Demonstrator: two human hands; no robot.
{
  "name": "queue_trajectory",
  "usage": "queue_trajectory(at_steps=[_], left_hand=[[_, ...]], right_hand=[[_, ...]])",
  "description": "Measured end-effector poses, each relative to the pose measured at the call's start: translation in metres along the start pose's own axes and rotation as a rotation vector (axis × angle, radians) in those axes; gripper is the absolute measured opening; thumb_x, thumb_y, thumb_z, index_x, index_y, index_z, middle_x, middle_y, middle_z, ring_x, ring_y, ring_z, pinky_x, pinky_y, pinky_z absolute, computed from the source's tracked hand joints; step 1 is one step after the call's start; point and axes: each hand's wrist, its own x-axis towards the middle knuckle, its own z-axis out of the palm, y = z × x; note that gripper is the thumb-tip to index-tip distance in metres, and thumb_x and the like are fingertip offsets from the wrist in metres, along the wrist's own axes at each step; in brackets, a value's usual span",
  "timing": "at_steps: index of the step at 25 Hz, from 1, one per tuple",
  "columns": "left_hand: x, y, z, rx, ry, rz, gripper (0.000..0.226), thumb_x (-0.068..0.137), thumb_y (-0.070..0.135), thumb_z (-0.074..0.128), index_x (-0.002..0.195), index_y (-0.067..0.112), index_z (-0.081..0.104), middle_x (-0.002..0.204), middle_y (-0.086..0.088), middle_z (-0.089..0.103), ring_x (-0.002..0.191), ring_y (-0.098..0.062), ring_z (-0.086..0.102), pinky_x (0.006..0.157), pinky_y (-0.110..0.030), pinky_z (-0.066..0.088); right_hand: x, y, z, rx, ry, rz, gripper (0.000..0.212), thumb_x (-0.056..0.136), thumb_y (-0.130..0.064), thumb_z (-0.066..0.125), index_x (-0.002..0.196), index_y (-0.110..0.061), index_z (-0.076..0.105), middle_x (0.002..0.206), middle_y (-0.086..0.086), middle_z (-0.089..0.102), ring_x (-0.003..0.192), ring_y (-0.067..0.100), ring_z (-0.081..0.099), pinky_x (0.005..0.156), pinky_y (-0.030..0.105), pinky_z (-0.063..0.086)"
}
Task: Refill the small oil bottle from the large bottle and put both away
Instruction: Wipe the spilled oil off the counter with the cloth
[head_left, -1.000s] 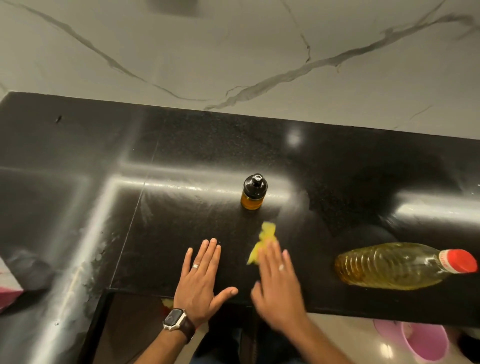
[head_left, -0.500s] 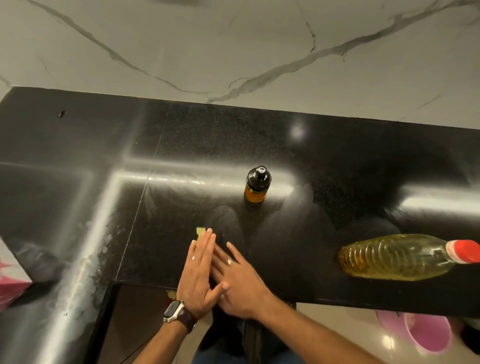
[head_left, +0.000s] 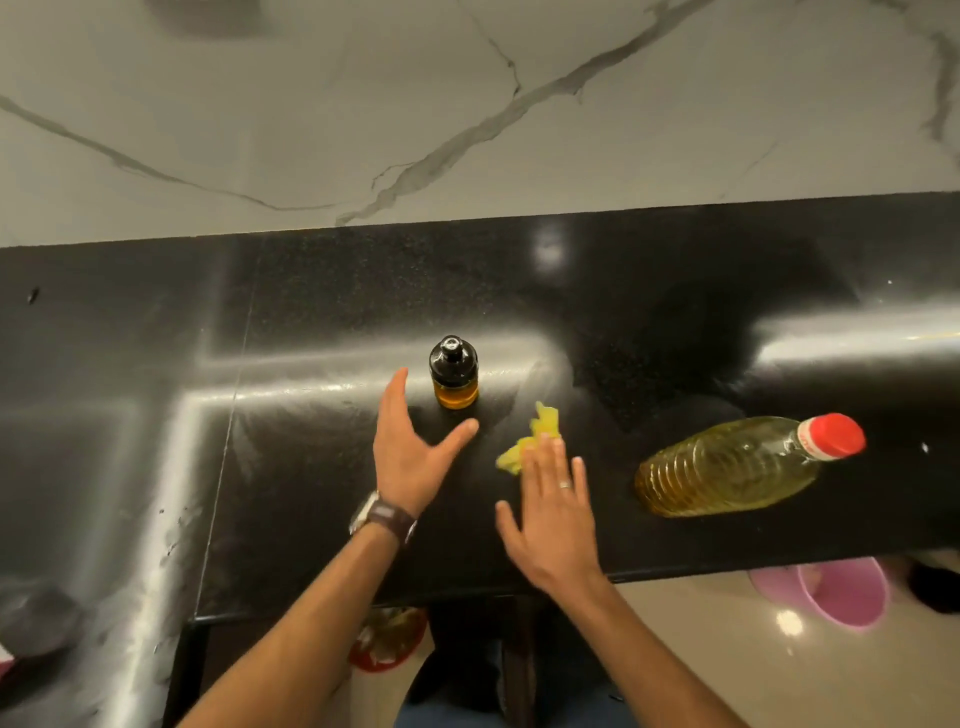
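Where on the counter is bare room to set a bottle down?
Bare: the counter left of the left hand, and the strip behind the small bottle up to the wall. Crowded: between small bottle, cloth, right hand and large bottle.

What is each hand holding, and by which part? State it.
Nothing is gripped. The right hand presses flat on the yellow cloth; the left hand is open beside the small oil bottle.

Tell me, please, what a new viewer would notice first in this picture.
The large bottle of yellow oil, red cap on, lies on its side at the right of the black counter. The small bottle stands upright in the middle. Before it, the open left hand reaches out, and the right hand presses a yellow cloth.
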Motion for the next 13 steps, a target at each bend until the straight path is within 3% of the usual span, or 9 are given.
queue_trajectory(at_steps=[3, 5, 7, 8, 13], left_hand=[[0.04, 0.006, 0.015, -0.058, 0.034, -0.007, 0.097, 0.068, 0.034, 0.097, 0.15, 0.02, 0.048, 0.145, -0.001, 0.06, 0.134, -0.015, 0.056, 0.114, -0.041, 0.047], [0.049, 0.003, 0.019, -0.06, 0.043, 0.016, 0.077, 0.067, 0.03, 0.098, 0.134, 0.027, 0.061, 0.128, 0.004, 0.07, 0.118, -0.014, 0.065, 0.099, -0.046, 0.058], [0.05, -0.003, 0.019, -0.06, 0.066, 0.047, 0.072, 0.065, 0.03, 0.099, 0.129, 0.028, 0.065, 0.122, 0.006, 0.072, 0.114, -0.011, 0.067, 0.093, -0.045, 0.061], [0.05, -0.004, 0.018, -0.053, 0.071, 0.061, 0.073, 0.064, 0.031, 0.099, 0.128, 0.028, 0.065, 0.122, 0.007, 0.071, 0.114, -0.01, 0.066, 0.093, -0.043, 0.061], [0.055, 0.002, 0.021, -0.094, 0.033, 0.062, 0.068, 0.06, 0.03, 0.1, 0.121, 0.031, 0.07, 0.11, 0.011, 0.076, 0.104, -0.009, 0.071, 0.093, -0.042, 0.061]], right_hand=[[-0.047, -0.031, 0.018, 0.001, -0.062, -0.366, 0.082, 0.1, -0.059, 0.036, 0.167, -0.014, 0.018, 0.176, 0.008, 0.009, 0.164, 0.026, -0.003, 0.129, 0.051, -0.001], [-0.089, -0.021, 0.027, -0.051, -0.063, -0.432, 0.082, 0.095, -0.061, 0.046, 0.164, -0.018, 0.032, 0.174, 0.005, 0.021, 0.162, 0.024, 0.017, 0.126, 0.047, 0.002], [-0.109, 0.007, 0.029, -0.081, -0.046, -0.301, 0.082, 0.088, -0.063, 0.055, 0.156, -0.018, 0.048, 0.167, 0.004, 0.036, 0.154, 0.024, 0.04, 0.124, 0.046, 0.009], [-0.114, 0.021, 0.031, -0.082, -0.024, -0.221, 0.081, 0.087, -0.062, 0.056, 0.155, -0.016, 0.05, 0.166, 0.004, 0.037, 0.152, 0.024, 0.043, 0.123, 0.046, 0.012], [-0.088, 0.045, 0.029, -0.054, 0.032, 0.111, 0.082, 0.101, -0.063, 0.035, 0.164, -0.012, 0.027, 0.173, 0.008, 0.019, 0.161, 0.029, 0.021, 0.126, 0.047, 0.013]])
